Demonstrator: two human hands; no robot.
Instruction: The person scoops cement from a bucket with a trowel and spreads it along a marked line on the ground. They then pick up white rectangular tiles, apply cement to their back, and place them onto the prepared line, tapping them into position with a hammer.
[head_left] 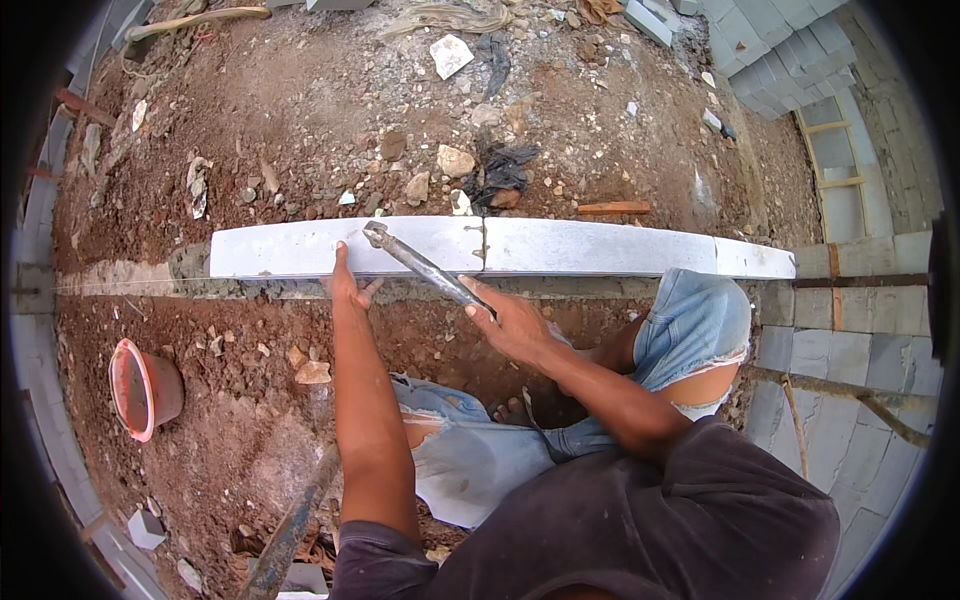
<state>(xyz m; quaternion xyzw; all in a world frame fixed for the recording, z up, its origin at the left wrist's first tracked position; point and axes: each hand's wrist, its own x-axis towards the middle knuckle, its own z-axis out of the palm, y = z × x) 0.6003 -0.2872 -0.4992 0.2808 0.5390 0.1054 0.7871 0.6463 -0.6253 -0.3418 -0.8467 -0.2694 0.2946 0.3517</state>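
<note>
A row of white lightweight blocks [600, 245] runs across the middle, with grey mortar in the joint between the left one and its neighbour. My left hand [350, 286] rests at the near face of the left block [290, 245], thumb up over its edge and fingers apart. In my right hand [515, 325] is a hammer [430, 268], gripped by the end of its metal handle. Its head lies over the top of the left block; whether it touches cannot be seen. My bent knees are close to the row.
An orange bucket [146, 390] stands on the soil at left, below a thin stretched string [120, 284]. Stones, black plastic [503, 170] and a wooden strip [613, 208] lie beyond the row. Grey blocks [785, 65] are stacked at far right. A pole [290, 530] slants at lower left.
</note>
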